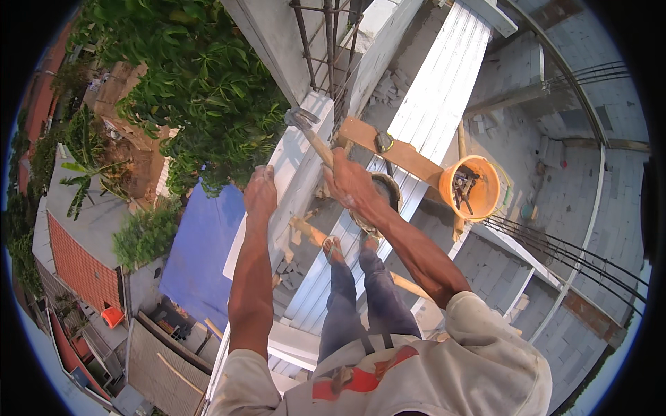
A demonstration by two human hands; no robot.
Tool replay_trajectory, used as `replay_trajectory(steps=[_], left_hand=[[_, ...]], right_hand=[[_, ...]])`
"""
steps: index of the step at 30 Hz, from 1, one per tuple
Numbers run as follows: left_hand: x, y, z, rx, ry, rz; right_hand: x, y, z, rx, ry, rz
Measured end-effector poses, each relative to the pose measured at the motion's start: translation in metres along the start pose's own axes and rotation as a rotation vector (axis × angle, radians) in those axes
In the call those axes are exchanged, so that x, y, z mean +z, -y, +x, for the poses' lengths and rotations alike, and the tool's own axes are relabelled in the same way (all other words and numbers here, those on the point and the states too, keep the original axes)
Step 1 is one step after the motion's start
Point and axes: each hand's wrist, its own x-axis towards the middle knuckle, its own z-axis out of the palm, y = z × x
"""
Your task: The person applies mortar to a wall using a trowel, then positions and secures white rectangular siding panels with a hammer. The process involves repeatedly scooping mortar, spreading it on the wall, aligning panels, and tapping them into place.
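My right hand (352,180) is wrapped round the wooden handle of a hammer (319,148). The hammer's metal head is over the top of a pale block wall (300,152), near its far end. My left hand (260,193) is closed at the outer edge of the same wall, nearer to me than the hammer head. Its curled fingers hide whatever may be in them. Partly covered by my right forearm is a dark round container (388,191).
I stand on white ribbed planks (437,76). A brown board (423,165) bears a small black-and-yellow tool (383,142); beside it is an orange bucket (479,186) of tools. Rebar (326,41) rises ahead. Left of the wall are a drop, a tree (201,76) and a blue tarp (198,253).
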Motion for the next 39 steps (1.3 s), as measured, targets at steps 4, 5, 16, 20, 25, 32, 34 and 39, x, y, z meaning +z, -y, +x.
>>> replay_trajectory(steps=[4, 5, 16, 20, 25, 32, 34, 39], left_hand=[[-0.001, -0.001, 0.000, -0.047, 0.026, 0.038], [-0.002, -0.002, -0.001, -0.042, 0.027, 0.027], [0.005, 0.004, 0.002, 0.033, -0.021, -0.002], [0.002, 0.003, 0.001, 0.008, 0.005, 0.024], [0.001, 0.004, 0.001, -0.007, 0.027, 0.052], [0.002, 0.006, 0.009, 0.014, 0.017, 0.059], [0.007, 0.022, 0.005, 0.034, -0.027, 0.085], [0.005, 0.007, 0.006, 0.022, -0.001, 0.074]], right_hand=[[-0.002, -0.003, 0.002, -0.030, 0.022, -0.058], [-0.001, -0.003, -0.002, -0.034, 0.005, -0.029], [0.000, -0.006, 0.003, 0.018, 0.095, -0.005], [-0.002, -0.007, 0.000, -0.042, 0.054, -0.003], [-0.007, -0.003, 0.002, -0.024, 0.121, 0.002], [-0.008, -0.005, 0.003, -0.036, 0.105, -0.005], [-0.011, 0.004, -0.009, -0.057, 0.110, 0.004], [-0.001, -0.015, -0.006, -0.016, 0.132, 0.095]])
